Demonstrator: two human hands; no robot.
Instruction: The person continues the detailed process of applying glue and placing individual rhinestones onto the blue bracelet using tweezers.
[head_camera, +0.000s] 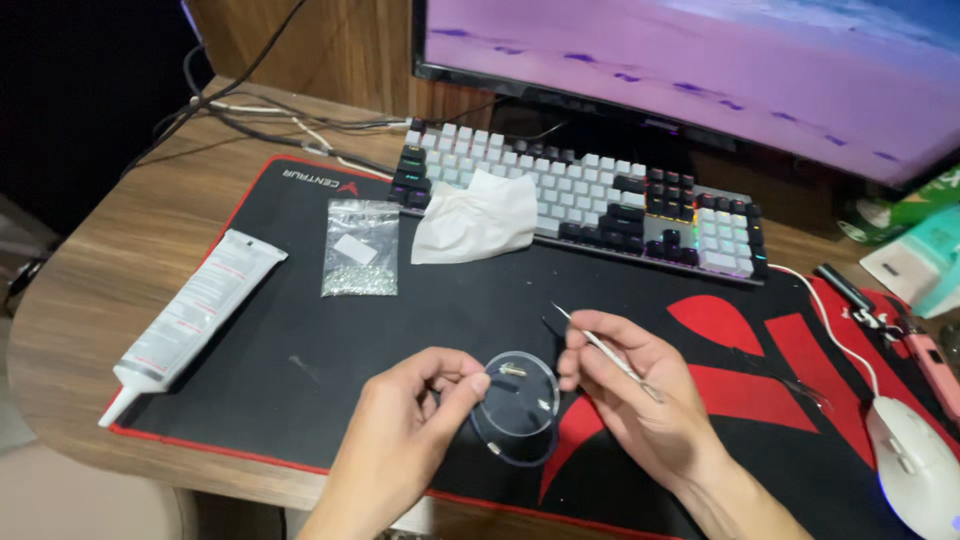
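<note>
A wide flat monitor (690, 70) with a purple picture on its screen stands at the back of the brown wood-grain table (110, 270). Most of the table is covered by a large black desk mat with a red border and red shapes (300, 330). At the far edge of the mat lies a long white-and-black mechanical keyboard (600, 205), and a crumpled white tissue (478, 218) rests partly on its near keys. On the left edge of the mat lies a long white squeeze tube with a pointed nozzle (195, 312), slanting toward the near left corner. Just right of it, near the tissue, is a small clear plastic bag holding tiny silvery pieces (361, 248). A white computer mouse (915, 462) sits at the near right, its cable running up toward the keyboard.

Over the middle of the mat, the left hand (400, 440) grips the edge of a small round clear plastic disc (517, 405) between thumb and fingers, holding it tilted just above the mat. The right hand (640, 405), just beside the disc, pinches thin metal tweezers (605, 352), which slant up and to the left above its fingers.
</note>
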